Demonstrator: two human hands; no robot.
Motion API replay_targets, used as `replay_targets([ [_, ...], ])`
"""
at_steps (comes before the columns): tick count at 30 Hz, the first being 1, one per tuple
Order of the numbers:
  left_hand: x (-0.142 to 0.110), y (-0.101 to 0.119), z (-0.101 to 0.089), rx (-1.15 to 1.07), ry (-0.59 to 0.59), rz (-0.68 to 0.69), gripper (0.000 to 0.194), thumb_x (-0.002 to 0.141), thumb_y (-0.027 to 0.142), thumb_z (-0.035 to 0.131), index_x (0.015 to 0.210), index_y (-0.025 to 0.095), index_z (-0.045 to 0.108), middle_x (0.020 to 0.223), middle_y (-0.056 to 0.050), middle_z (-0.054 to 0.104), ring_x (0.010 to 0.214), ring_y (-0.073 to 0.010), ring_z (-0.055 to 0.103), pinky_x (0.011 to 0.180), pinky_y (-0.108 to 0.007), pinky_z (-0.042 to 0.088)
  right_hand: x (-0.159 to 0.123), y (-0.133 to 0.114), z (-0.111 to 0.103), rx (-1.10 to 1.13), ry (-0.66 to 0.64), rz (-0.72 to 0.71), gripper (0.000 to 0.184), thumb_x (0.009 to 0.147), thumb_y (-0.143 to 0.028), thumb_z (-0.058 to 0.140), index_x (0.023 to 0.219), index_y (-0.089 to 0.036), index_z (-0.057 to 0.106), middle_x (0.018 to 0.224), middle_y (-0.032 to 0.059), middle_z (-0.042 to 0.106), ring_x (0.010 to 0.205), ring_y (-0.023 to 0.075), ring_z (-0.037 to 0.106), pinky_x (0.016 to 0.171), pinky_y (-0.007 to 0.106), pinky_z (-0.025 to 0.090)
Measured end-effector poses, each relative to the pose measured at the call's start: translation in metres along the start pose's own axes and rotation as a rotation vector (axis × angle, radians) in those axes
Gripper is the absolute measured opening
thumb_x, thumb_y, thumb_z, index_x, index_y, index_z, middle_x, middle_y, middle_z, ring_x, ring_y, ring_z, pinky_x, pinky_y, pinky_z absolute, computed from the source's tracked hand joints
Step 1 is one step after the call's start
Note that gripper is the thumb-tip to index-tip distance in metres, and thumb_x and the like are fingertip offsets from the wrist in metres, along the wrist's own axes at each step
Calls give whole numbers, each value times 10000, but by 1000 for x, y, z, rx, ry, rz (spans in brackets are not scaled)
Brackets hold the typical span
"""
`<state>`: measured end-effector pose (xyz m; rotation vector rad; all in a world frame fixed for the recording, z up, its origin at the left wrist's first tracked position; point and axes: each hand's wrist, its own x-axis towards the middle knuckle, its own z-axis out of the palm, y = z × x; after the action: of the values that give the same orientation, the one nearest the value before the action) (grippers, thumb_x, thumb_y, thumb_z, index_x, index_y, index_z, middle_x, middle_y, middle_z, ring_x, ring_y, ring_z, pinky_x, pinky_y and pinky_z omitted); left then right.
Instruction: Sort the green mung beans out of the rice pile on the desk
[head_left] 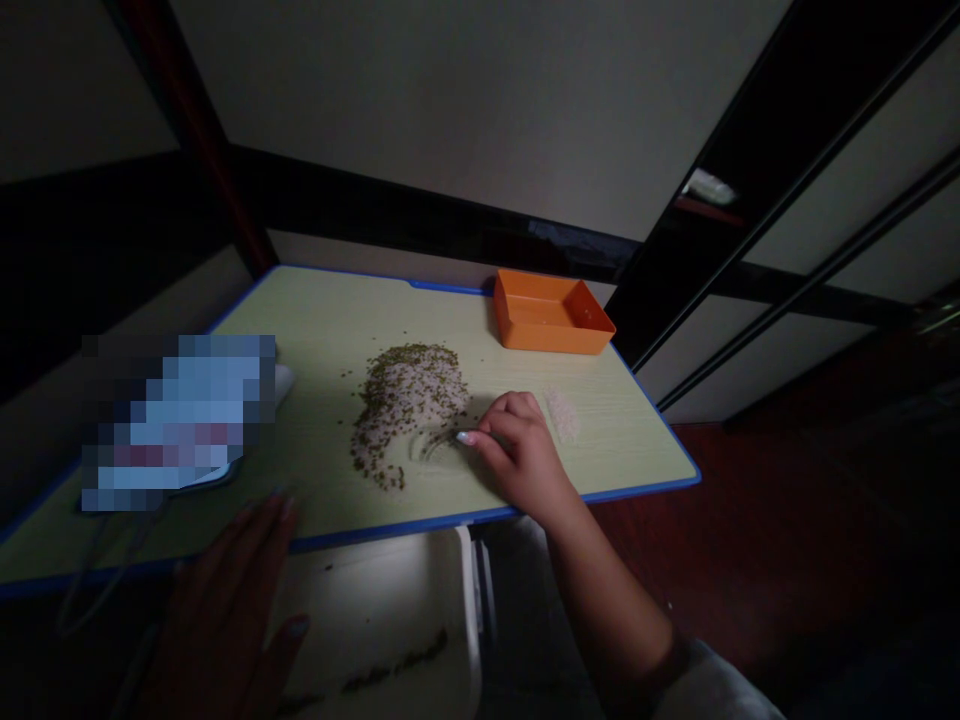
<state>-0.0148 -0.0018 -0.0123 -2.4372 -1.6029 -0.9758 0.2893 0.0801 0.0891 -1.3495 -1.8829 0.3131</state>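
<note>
My right hand [521, 450] is closed over the table, thumb and fingers pinched at the rim of a small clear round dish [435, 447]. That dish is see-through, so its exact form is hard to make out. Beside it spreads a pile of mixed green and pale grains [412, 385]. A smaller heap of pale grains [561, 413] lies just right of my right hand. My left hand [240, 590] rests at the table's front edge, fingers stretched out, holding nothing.
An orange box [555, 335] stands at the table's back right corner. On the left lies a blurred-out device [180, 425] with a cable. Below the front edge is a white bin [375, 610] with dark grains inside. The table [330, 300] has a blue rim.
</note>
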Motion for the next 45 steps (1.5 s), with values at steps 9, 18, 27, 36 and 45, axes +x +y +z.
replay_targets([
  [9,2,2,-3,-9,-22,-9,718,916,357,368,1605,290,177,1671,-84,345,1543,-295,305,1284,-552,224,-21,-24,17,-4,73,102,304,918,-196,648,648,-206,508,796,25,574,872,203,520,819,358,379],
  [18,0,-1,2,4,-26,-23,712,923,381,326,1608,274,165,1646,-114,379,1512,-333,338,1240,-629,258,-19,-31,23,-154,-41,179,291,934,-213,619,657,-189,534,889,49,623,960,221,515,844,374,324],
  [27,2,2,0,-8,-15,-9,709,922,366,341,1606,277,175,1681,-62,329,1530,-312,314,1273,-592,233,-22,-25,14,-231,-46,237,260,947,-215,584,688,-191,593,888,66,635,956,239,513,819,378,312],
  [36,-3,1,2,-39,-8,-60,708,914,387,344,1601,340,180,1685,-28,334,1543,-311,314,1278,-628,228,-33,-9,-1,-304,2,262,285,965,-223,565,683,-192,586,882,62,641,928,233,525,822,373,315],
  [45,5,0,2,-26,1,-3,716,911,370,364,1602,271,203,1711,-21,279,1560,-267,275,1316,-508,165,-39,13,-18,-405,69,298,280,975,-245,562,705,-195,616,874,66,647,921,239,524,783,354,302],
])
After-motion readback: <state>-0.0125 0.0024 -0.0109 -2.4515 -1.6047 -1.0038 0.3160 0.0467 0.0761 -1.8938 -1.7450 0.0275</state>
